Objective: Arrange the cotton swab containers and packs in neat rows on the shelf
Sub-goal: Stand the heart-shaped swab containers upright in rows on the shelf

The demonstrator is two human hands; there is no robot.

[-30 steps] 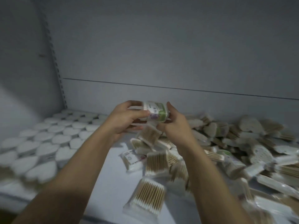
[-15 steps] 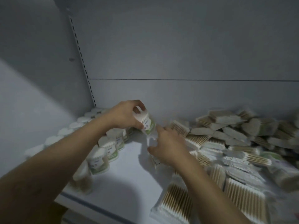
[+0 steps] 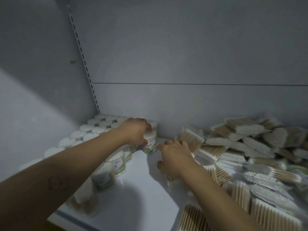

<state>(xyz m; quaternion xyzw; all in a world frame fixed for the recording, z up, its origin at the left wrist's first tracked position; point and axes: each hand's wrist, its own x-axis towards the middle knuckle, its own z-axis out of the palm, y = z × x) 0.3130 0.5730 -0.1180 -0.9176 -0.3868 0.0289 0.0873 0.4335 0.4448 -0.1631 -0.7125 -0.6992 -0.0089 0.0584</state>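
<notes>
My left hand point(image 3: 135, 131) grips a round cotton swab container point(image 3: 150, 143) with a green and white label, which stands upright on the white shelf point(image 3: 141, 189) at the right end of the rows of containers point(image 3: 100, 129). My right hand point(image 3: 175, 160) hovers just right of it with fingers loosely spread, its fingertips close to the container and holding nothing. A loose heap of flat swab packs point(image 3: 233, 147) lies to the right.
White-lidded containers fill the shelf's left back corner in rows, with a diagonal line of them point(image 3: 115, 165) running to the front edge. The grey back wall point(image 3: 183, 64) and slotted upright point(image 3: 83, 60) bound the space. More packs point(image 3: 266, 214) lie at the front right.
My left hand has carried the container down and back and set it beside the rows. My right hand let go of it and stays next to it. The camera has come closer.
</notes>
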